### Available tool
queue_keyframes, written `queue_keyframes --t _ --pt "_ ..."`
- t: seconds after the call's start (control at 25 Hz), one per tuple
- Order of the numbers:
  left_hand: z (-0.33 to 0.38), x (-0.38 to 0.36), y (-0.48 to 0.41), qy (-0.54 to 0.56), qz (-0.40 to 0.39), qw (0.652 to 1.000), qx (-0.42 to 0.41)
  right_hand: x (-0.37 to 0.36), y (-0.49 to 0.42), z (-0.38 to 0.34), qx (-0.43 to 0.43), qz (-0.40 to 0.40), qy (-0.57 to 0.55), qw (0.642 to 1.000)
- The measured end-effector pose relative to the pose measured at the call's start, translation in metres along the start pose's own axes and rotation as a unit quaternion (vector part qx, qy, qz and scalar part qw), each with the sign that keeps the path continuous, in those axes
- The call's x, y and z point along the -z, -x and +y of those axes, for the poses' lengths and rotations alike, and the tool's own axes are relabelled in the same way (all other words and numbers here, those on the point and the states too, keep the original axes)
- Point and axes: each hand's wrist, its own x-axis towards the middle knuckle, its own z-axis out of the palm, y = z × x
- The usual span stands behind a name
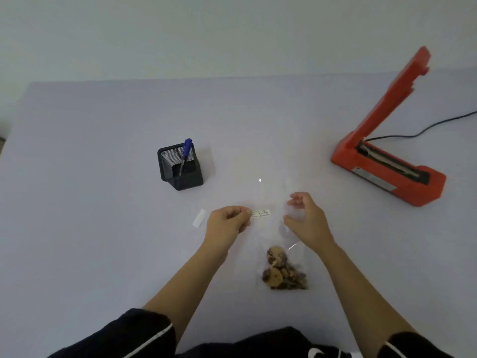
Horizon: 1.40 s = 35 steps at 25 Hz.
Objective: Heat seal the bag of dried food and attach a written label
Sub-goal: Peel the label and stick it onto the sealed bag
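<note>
Label time: left hand (228, 222) pinches small white written label (262, 213) over clear plastic bag (269, 235); right hand (307, 218), grip unclear; lay it flat.

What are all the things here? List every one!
lavender-grey table: one, lavender-grey, fills the view.
black mesh pen pot: one, black, left of middle.
blue plastic pen: one, blue, standing in the pot.
orange-red heat sealer: one, orange-red, far right, arm raised.
black power cable: one, black, behind the sealer.
clear plastic bag: one, clear, between the hands.
brown dried food: one heap, brown, bag's near end.
white paper label with writing: one, white, over the bag.
white paper strip: one, white, beside the left hand.
left hand: one, its grip pinches the label.
right hand: one, fingers curled at the bag; hold unclear.
</note>
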Motion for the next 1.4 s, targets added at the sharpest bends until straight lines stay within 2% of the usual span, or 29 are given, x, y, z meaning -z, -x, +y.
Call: queue_keyframes --t 0.08,0.2,0.44,0.64,0.84,1.12,1.2,1.28,1.32,1.4 --pt "-0.004 -0.029 -0.015 -0.027 -0.022 0.999 -0.002 0.008 -0.004 0.014 0.022 -0.062 0.048 0.997" --pt "-0.014 -0.054 -0.034 -0.095 -0.011 0.995 -0.017 0.006 -0.009 0.027 0.062 -0.071 0.103 0.99" --pt "-0.024 -0.061 -0.045 -0.215 0.01 0.974 -0.064 0.007 -0.012 0.036 0.064 -0.068 0.038 0.995" --pt "-0.025 -0.066 -0.043 -0.255 0.024 0.962 -0.093 0.007 -0.017 0.037 0.068 -0.048 -0.01 0.996" --pt "-0.029 -0.07 -0.04 -0.298 0.048 0.945 -0.125 0.002 -0.018 0.038 0.076 -0.026 -0.002 0.997" --pt "-0.036 -0.077 -0.039 -0.306 0.09 0.935 -0.154 -0.001 -0.018 0.04 0.085 -0.012 -0.005 0.996" --pt "-0.037 -0.08 -0.039 -0.339 0.097 0.919 -0.175 -0.001 -0.018 0.04 0.083 -0.012 -0.006 0.996" --pt "-0.039 -0.079 -0.037 -0.38 0.093 0.89 -0.234 -0.001 -0.019 0.041 0.084 -0.013 -0.006 0.996" --pt "-0.042 -0.077 -0.036 -0.409 0.084 0.862 -0.286 -0.001 -0.019 0.042 0.086 -0.013 -0.006 0.996" --pt "-0.056 -0.07 -0.036 -0.494 0.064 0.782 -0.375 -0.002 -0.019 0.043 0.09 -0.011 -0.005 0.996"
